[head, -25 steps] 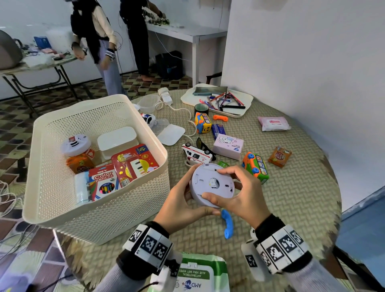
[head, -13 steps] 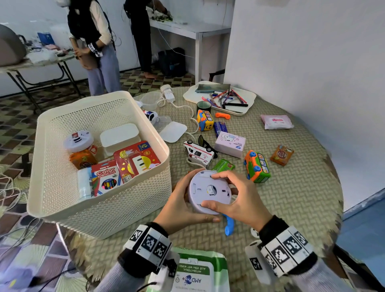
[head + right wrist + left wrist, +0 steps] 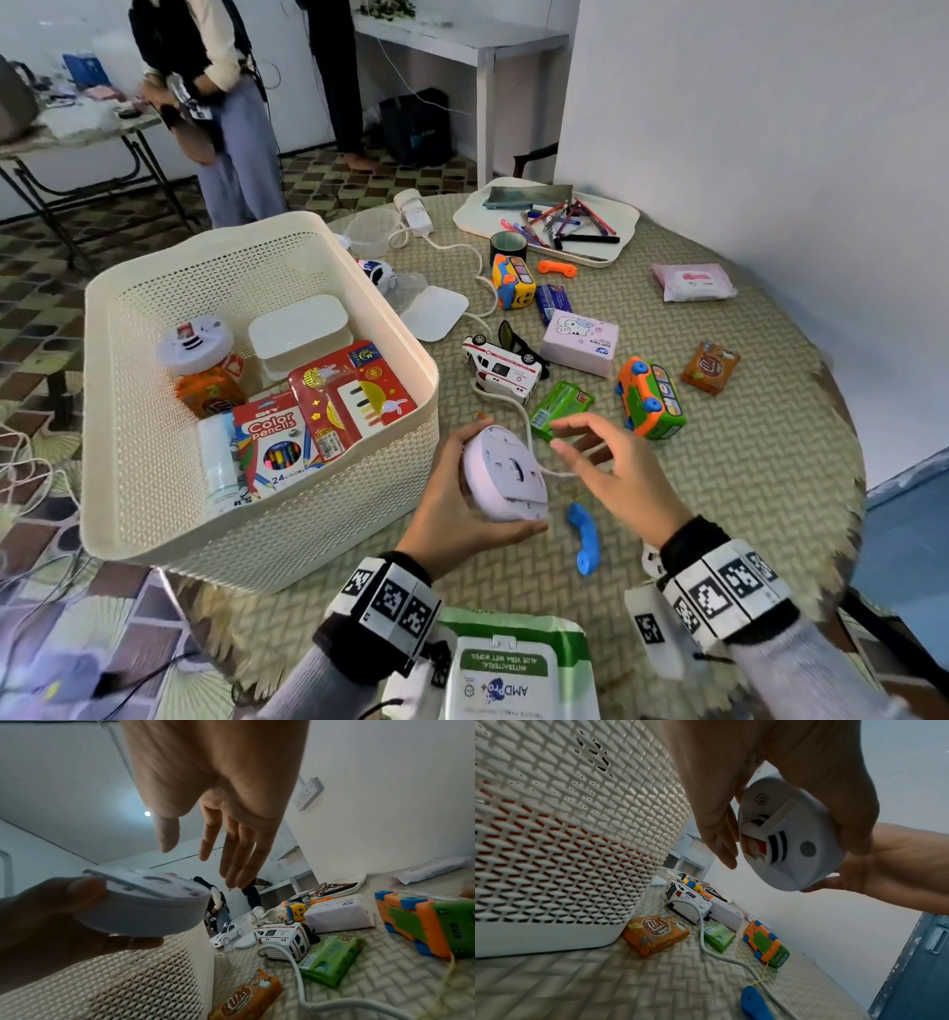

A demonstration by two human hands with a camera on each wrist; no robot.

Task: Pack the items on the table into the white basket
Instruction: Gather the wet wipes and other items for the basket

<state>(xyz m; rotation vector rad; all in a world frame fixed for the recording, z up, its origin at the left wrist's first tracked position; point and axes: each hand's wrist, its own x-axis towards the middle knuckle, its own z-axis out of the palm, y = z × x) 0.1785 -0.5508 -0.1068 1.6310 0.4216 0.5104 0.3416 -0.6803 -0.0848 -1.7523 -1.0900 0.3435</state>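
While my left hand [image 3: 452, 509] grips the round white plastic smoke detector [image 3: 506, 475] by its rim, thumb on the near edge and fingers curled round the far edge, I hold it in the air just beside the near right corner of the white perforated plastic basket [image 3: 154, 514], outside its wall. Its flat back faces up. My right hand [image 3: 611, 473] hovers just right of the detector, fingers straight and spread, holding nothing and not touching it. Beyond the detector, right of the basket on the woven table mat [image 3: 744, 488], lie a white toy ambulance [image 3: 500, 367], a green snack packet [image 3: 560, 408] and an orange-and-green toy bus [image 3: 652, 398]. A blue toy handset [image 3: 585, 537] lies nearer me.
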